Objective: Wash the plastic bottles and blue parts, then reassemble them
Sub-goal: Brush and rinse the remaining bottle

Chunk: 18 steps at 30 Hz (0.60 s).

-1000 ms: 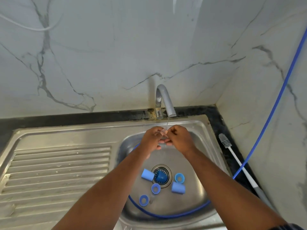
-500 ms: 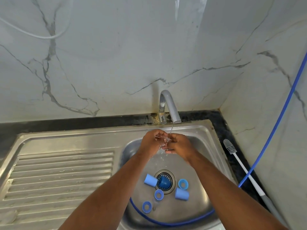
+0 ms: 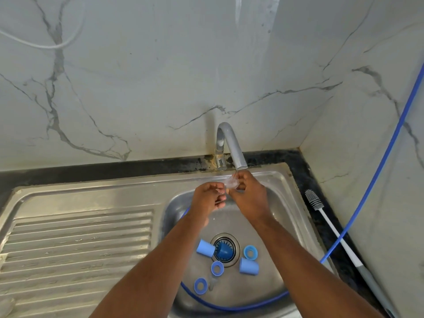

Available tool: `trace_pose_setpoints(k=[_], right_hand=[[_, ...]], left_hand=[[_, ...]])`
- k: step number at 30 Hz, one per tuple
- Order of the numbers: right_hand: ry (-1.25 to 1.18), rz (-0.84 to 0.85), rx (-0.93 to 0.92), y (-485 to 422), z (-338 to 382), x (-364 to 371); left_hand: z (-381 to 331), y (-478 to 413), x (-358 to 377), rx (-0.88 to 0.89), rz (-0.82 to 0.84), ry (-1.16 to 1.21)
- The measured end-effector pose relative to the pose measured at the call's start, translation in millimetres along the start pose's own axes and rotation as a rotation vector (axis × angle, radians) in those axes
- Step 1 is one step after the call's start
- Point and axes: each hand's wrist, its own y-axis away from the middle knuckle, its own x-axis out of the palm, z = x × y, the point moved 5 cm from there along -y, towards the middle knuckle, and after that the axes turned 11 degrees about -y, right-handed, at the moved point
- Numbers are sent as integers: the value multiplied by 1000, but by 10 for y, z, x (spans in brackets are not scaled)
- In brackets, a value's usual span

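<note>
Blurred by water under the tap [image 3: 231, 145], a clear plastic piece [image 3: 231, 182] sits pinched in the right hand [image 3: 250, 198]. The left hand [image 3: 207, 199] is curled, its hold unclear. Mid-sink [image 3: 286, 203] lie two blue caps [image 3: 205, 248] and three blue rings [image 3: 217, 268].

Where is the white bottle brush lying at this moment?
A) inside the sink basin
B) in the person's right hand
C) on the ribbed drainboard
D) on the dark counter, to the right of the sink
D: the bottle brush lies on the dark counter, just outside the right rim of the sink.

Two caps [image 3: 205, 248]; three rings [image 3: 217, 268]; one bottle [image 3: 231, 183]
</note>
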Motion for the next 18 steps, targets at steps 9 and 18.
trace_pose_setpoints(k=[9, 18], right_hand=[[75, 18, 32, -18, 10, 108], [47, 117, 58, 45, -107, -9]], left_hand=[[170, -70, 18, -197, -41, 187], [73, 9, 258, -230, 220, 262]])
